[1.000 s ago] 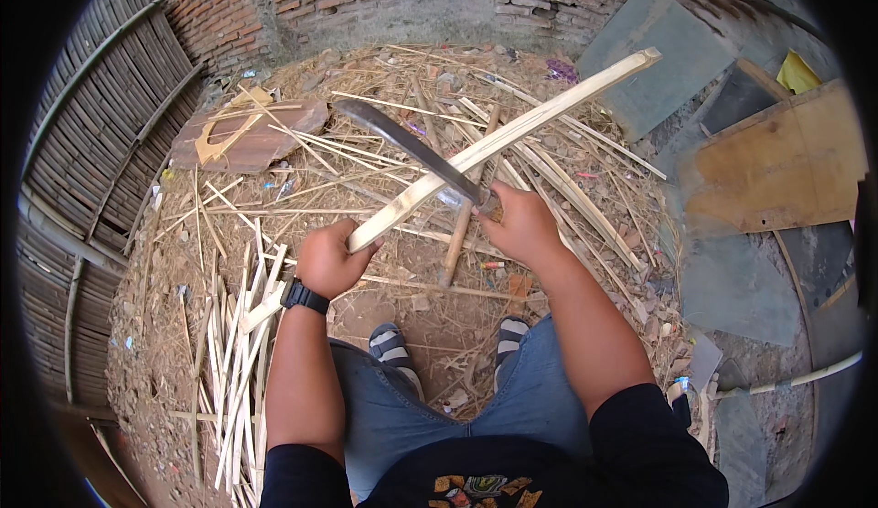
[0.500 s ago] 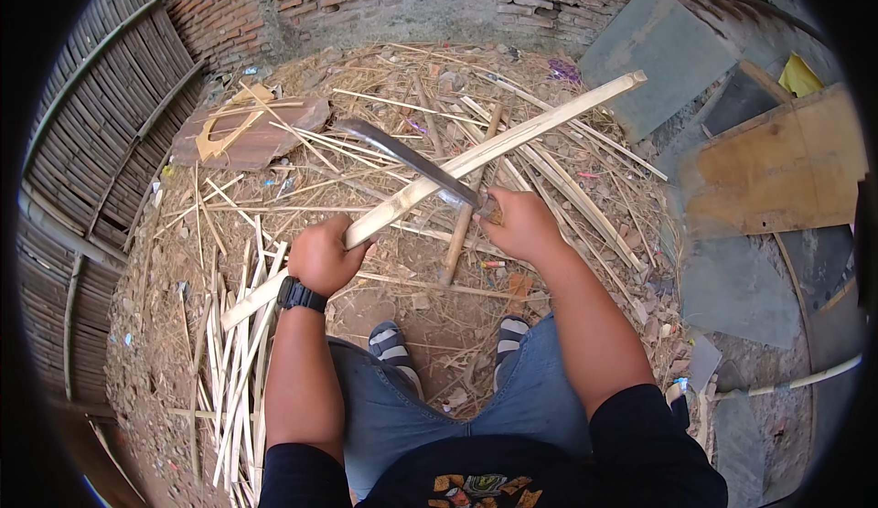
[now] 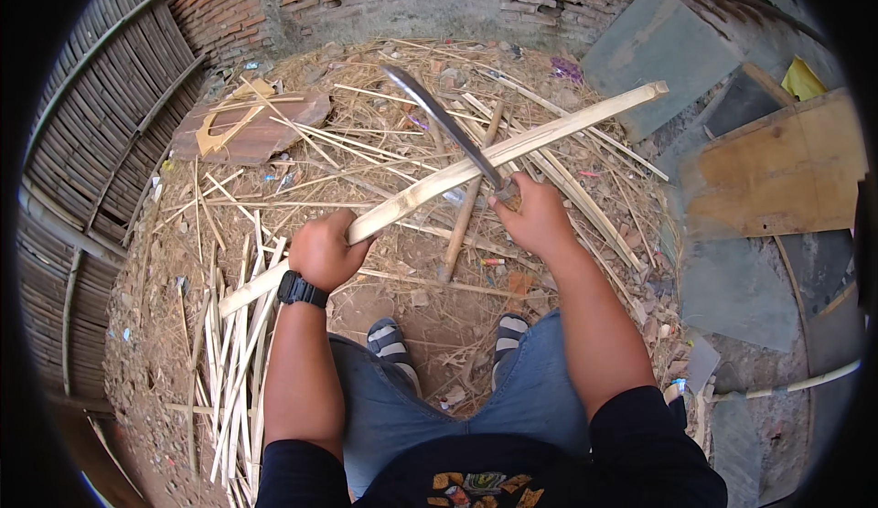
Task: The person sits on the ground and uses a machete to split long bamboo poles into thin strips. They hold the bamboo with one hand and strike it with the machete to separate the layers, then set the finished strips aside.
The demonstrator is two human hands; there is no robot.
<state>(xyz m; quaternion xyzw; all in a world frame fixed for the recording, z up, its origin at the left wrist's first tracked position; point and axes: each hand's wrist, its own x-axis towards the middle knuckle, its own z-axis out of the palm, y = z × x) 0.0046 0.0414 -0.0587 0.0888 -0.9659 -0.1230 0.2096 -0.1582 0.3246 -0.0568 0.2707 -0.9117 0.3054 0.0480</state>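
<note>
My left hand [image 3: 327, 250] is wrapped round a long pale bamboo strip [image 3: 549, 138], close to its lower end. The strip slants up and away to the right, and its short tail shows past the wrist with the black watch. In my right hand [image 3: 533, 215] is the handle of a machete [image 3: 445, 126]. Its dark blade points up and to the left, crossing over the strip a little ahead of the fist. Whether the edge touches the strip or only passes above it, I cannot tell.
A pile of thin split strips [image 3: 240, 362] lies by my left leg. More sticks [image 3: 585, 202] are strewn over the ground ahead, with a short round stick [image 3: 468, 206] among them. Grey sheets [image 3: 660, 60] and a brown board [image 3: 777, 165] lie at right. A bamboo fence [image 3: 110, 115] stands at left, a brick wall [image 3: 384, 0] behind.
The machete has slid right and up along the strip, and its blade has turned steeper. The strip's far end has shifted slightly right and down. My left hand stays nearly in place.
</note>
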